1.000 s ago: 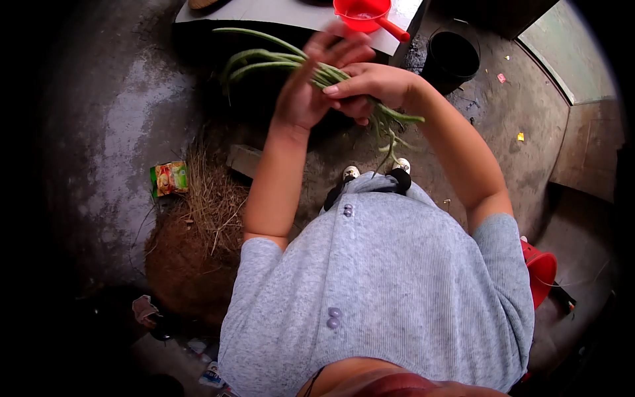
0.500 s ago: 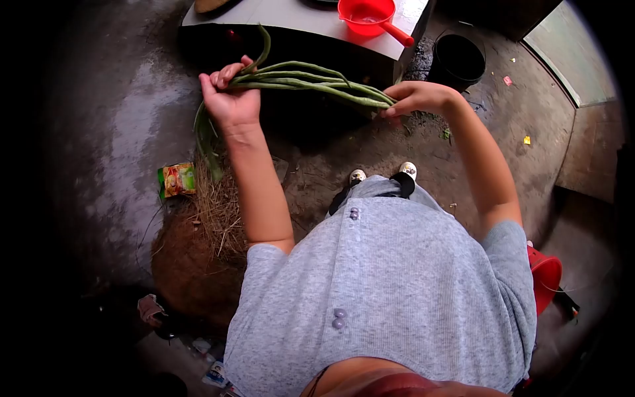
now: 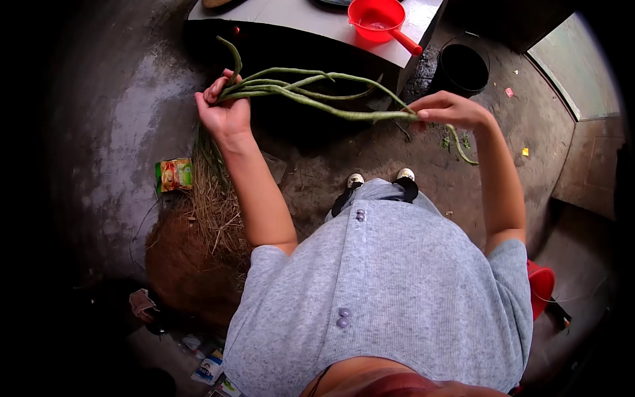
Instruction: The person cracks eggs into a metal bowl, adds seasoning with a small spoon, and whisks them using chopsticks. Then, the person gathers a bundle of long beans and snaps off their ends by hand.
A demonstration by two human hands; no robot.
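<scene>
A bundle of long green beans (image 3: 344, 114) stretches between my two hands above the floor. My left hand (image 3: 225, 118) is closed around one end of the bundle, and a curved bean tip pokes up past its fingers. My right hand (image 3: 456, 109) pinches a couple of the beans near their other end. One thin bean end (image 3: 458, 142) dangles beyond the right hand. Other beans arch loosely in the gap, and some greenery hangs below my left hand.
A white-topped counter (image 3: 291, 14) holds a red ladle-like scoop (image 3: 378, 21). Beside it stands a black bucket (image 3: 462, 66). Dry straw (image 3: 215, 205), a colourful packet (image 3: 175, 175) and a brown mound (image 3: 188, 264) lie at left. Behind my right side is a red container (image 3: 541, 284).
My right hand has moved right and slightly down, drawing beans with it. The bundle has spread into separate strands, and a bean end now hangs past the right hand.
</scene>
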